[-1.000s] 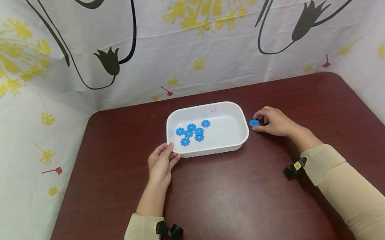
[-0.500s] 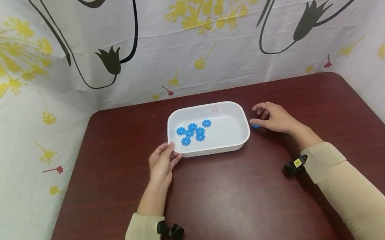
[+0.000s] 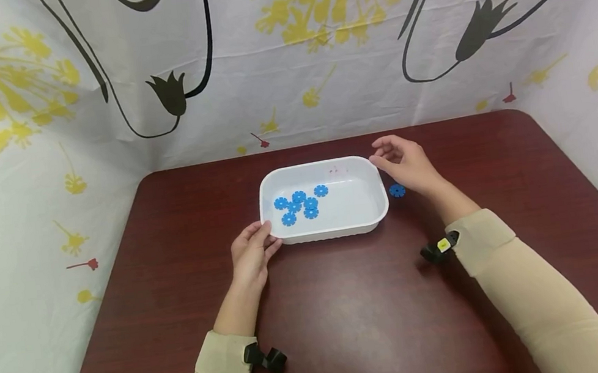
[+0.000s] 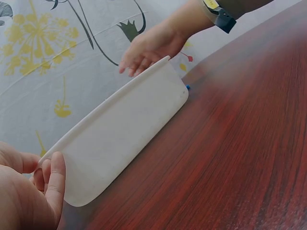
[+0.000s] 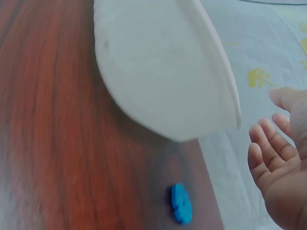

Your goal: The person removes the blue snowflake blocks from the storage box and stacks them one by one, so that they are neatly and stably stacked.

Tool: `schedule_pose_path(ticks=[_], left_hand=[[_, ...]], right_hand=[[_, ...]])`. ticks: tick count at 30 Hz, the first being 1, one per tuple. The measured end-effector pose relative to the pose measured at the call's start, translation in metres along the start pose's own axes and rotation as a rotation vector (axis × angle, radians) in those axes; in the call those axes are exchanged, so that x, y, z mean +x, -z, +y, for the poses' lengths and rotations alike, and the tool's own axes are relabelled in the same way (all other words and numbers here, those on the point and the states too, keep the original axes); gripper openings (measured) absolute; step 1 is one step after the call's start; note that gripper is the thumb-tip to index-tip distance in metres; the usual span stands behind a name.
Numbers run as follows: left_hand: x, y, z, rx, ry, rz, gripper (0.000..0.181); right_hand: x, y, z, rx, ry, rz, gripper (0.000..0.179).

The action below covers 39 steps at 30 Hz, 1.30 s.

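Observation:
A white plastic tray [image 3: 356, 204] sits on the table, with several blue notched discs [image 3: 321, 191] grouped in its left half. My left hand [image 3: 251, 253] grips the tray's near-left corner, thumb over the rim and fingers against the outer wall, as the left wrist view shows. My right hand [image 3: 406, 165] is raised at the tray's far-right corner, fingers loosely bent and holding nothing. One blue notched disc [image 3: 397, 191] lies on the table just right of the tray, below the right hand; in the right wrist view that disc [image 5: 181, 203] is seen edge-on.
The dark red-brown wooden table [image 3: 345, 304] extends around the tray on all sides. A white cloth [image 3: 312, 105] with yellow and grey flower prints hangs behind the table and along both sides. A black strap device [image 3: 439, 248] is worn at each cuff.
My right hand has let go of the blue disc beside the tray, then lifted and moved up and left to the tray's far-right corner. The left hand keeps its place.

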State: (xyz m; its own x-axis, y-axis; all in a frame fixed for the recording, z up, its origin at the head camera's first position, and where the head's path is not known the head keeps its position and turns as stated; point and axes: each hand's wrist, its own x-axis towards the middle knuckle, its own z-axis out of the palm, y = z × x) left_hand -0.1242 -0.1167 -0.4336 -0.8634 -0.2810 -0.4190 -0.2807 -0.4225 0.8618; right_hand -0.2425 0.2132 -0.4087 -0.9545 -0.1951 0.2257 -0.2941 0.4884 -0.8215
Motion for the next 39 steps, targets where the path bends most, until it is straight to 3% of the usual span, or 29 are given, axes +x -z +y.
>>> schedule_pose_path(ticks=[12, 21, 33, 39], left_hand=[[0.001, 0.000, -0.001, -0.030, -0.001, 0.008, 0.017], [0.001, 0.000, 0.000, -0.011, -0.004, 0.006, 0.019], [0.000, 0.001, 0.001, -0.007, -0.005, 0.006, 0.021], [0.000, 0.001, 0.000, -0.008, -0.007, 0.007, 0.022]], right_hand=[[0.010, -0.030, -0.025, 0.014, 0.064, -0.055, 0.030], [0.015, -0.060, -0.041, 0.007, 0.128, -0.152, 0.029], [0.018, -0.085, -0.047, -0.055, 0.098, -0.271, 0.030], [0.019, -0.100, -0.047, -0.111, 0.154, -0.349, 0.027]])
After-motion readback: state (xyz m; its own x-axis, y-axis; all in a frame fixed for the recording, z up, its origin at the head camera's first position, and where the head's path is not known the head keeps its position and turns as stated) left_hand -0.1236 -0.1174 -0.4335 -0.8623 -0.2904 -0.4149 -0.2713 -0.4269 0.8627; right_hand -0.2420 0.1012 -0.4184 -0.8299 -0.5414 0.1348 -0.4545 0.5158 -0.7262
